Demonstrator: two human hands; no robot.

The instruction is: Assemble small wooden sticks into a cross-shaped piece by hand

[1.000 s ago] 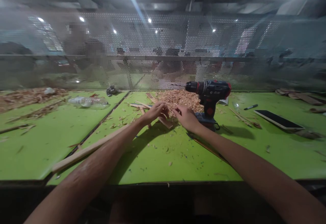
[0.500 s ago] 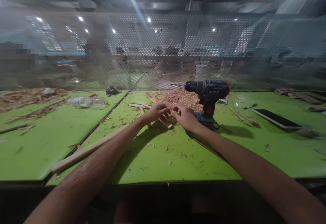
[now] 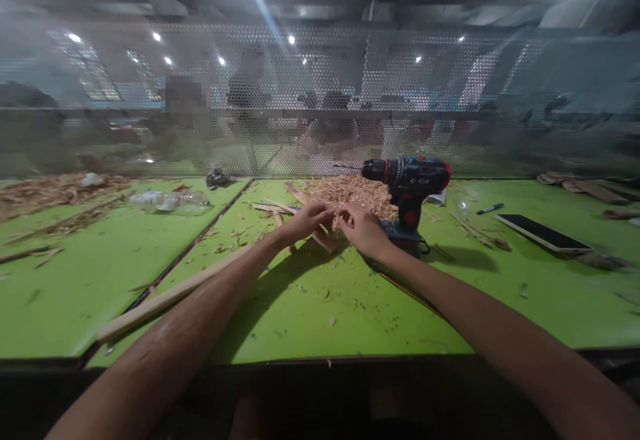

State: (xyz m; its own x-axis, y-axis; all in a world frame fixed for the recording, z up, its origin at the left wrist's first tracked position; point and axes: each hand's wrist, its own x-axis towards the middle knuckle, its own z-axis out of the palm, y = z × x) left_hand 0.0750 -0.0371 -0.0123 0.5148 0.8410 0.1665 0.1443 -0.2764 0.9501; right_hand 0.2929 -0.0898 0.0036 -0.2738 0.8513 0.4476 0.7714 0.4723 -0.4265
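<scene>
My left hand point(image 3: 306, 220) and my right hand point(image 3: 364, 231) meet fingertip to fingertip at the near edge of a pile of wood shavings point(image 3: 353, 192). The left hand's fingers curl over a short wooden piece point(image 3: 326, 243) that lies slanted on the green table point(image 3: 320, 300). The right hand's fingers are bent close to the same spot, and what they hold is hidden. A black and red cordless drill point(image 3: 410, 190) stands upright just right of my right hand, its bit pointing left over the shavings.
A long wooden strip point(image 3: 170, 295) lies diagonally under my left forearm. A plastic bottle point(image 3: 173, 201) lies at the back left. A dark phone point(image 3: 543, 233) and a marker point(image 3: 491, 209) lie at the right. A perforated screen point(image 3: 320, 93) walls the table's far side, with people behind it.
My right hand has crept slightly left, closing the gap to my left hand. A person behind the screen has walked to the right.
</scene>
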